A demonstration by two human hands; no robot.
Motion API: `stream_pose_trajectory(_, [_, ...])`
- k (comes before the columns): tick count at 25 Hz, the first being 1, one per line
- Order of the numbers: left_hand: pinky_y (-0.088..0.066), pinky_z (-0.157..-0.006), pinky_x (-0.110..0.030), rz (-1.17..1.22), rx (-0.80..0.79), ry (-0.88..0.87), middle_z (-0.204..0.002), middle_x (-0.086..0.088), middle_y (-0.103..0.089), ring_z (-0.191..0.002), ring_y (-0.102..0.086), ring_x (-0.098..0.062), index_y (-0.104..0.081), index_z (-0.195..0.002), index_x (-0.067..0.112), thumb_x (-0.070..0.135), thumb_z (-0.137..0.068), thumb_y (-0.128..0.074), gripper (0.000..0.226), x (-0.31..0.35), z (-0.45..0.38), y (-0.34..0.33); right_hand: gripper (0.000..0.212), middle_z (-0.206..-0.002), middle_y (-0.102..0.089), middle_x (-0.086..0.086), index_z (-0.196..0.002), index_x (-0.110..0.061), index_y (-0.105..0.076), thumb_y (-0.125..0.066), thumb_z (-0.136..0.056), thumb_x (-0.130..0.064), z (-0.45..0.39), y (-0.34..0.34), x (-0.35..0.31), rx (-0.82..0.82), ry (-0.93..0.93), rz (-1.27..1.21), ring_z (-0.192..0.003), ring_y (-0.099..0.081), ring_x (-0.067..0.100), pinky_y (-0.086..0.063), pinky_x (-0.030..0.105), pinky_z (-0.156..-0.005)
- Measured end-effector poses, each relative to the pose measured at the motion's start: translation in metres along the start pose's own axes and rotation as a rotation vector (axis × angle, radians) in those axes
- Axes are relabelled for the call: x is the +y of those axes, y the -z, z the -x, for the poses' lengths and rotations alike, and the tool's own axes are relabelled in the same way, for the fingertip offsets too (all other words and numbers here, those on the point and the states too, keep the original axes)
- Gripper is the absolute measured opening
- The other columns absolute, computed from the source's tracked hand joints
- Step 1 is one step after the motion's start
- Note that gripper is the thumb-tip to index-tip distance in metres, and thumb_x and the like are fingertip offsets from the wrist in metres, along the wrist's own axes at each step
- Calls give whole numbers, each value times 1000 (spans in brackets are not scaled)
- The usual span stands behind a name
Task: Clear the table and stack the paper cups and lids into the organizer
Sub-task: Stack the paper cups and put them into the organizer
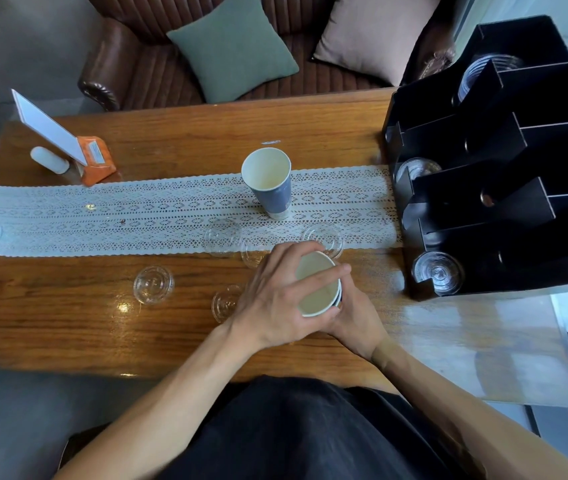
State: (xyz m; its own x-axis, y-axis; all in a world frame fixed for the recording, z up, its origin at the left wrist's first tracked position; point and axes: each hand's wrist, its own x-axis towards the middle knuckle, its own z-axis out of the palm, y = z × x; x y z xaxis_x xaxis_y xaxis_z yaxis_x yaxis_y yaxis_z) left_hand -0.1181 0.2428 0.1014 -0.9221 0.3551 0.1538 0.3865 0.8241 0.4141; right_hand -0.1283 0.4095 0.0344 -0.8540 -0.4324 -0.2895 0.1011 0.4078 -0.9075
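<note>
Both hands hold nested paper cups (315,289) above the wooden table (67,323). My left hand (275,299) curls over the rim from the left, and my right hand (357,317) grips the cups from the right. A second blue paper cup (270,183) stands upright on the lace runner (102,220). Several clear plastic lids lie loose on the table, among them one lid (153,284) at the left, another (221,236) on the runner and a third (325,237) just beyond my hands. The black organizer (504,188) stands at the right with clear lids (439,273) in its slots.
A sign holder with an orange base (97,161) and a white cylinder (48,160) sit at the table's far left. A brown leather sofa (130,64) with a green cushion (232,50) and a beige cushion (376,32) lies beyond the table. A clear sheet (504,351) covers the right end.
</note>
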Motion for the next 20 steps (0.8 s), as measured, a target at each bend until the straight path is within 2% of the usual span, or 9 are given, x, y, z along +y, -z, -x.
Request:
stream_pose_trajectory(3, [-43, -97, -46, -31, -20, -25, -133, -7, -53, -120, -48, -28, -61, -129, 36, 49, -77, -73, 55, -4, -1, -17, 86, -117, -57, -36, -142, -39, -32, -73, -67, -50, -1, -1, 2, 2, 5, -4, -107, -57, -14, -44, 5, -81])
stream_pose_trajectory(4, [-42, -97, -47, -38, -23, -28, -133, -6, -54, -121, -49, -28, -61, -128, 36, 50, -76, -73, 55, -6, 0, -22, 88, -120, -56, -37, -144, -38, -31, -73, -67, -49, 0, -1, 3, 2, 10, -2, -108, -56, -14, -44, 5, -82])
stream_pose_trajectory(6, [-41, -98, -47, -43, -32, -18, -134, -6, -53, -122, -49, -29, -61, -128, 35, 51, -77, -71, 54, -9, 2, -29, 87, -123, -51, -43, -141, -44, -28, -74, -67, -46, 0, -1, 4, 1, 13, 0, -109, -56, -14, -45, 6, -83])
stream_pose_trajectory(8, [-43, -99, -47, -47, -43, -7, -136, -7, -52, -123, -48, -31, -60, -128, 34, 51, -78, -70, 54, -12, 4, -35, 85, -125, -42, -51, -135, -59, -23, -74, -69, -43, 1, 0, -1, 7, 14, 19, -108, -55, -16, -45, 6, -83])
stream_pose_trajectory(11, [-47, -95, -47, -79, -58, -15, -134, -8, -54, -123, -48, -32, -61, -126, 31, 49, -77, -69, 54, -11, 2, -36, 86, -125, -39, -54, -125, -73, -17, -75, -72, -39, 2, 1, -6, 7, 2, 38, -108, -54, -18, -45, 5, -83])
stream_pose_trajectory(15, [-47, -98, -47, -76, -181, -6, -142, -2, -45, -129, -42, -26, -51, -135, 36, 59, -79, -60, 61, -11, 1, -27, 86, -115, -51, -45, -123, -77, -14, -70, -67, -43, 2, 1, -3, 20, -11, 35, -105, -56, -17, -43, 3, -77])
stream_pose_trajectory(17, [-42, -102, -46, -28, -216, -48, -141, 2, -47, -128, -44, -22, -47, -138, 36, 60, -85, -53, 58, -20, -5, -16, 87, -107, -57, -44, -122, -75, -18, -76, -63, -50, 1, 0, 0, 18, -20, 17, -100, -56, -19, -43, 2, -73])
stream_pose_trajectory(20, [-39, -101, -43, -114, -60, -134, -130, -4, -60, -120, -55, -26, -60, -131, 24, 49, -90, -52, 49, -50, -31, 4, 94, -112, -54, -49, -121, -72, -24, -88, -55, -51, -1, 0, 0, 28, -20, 26, -99, -55, -22, -40, 0, -75])
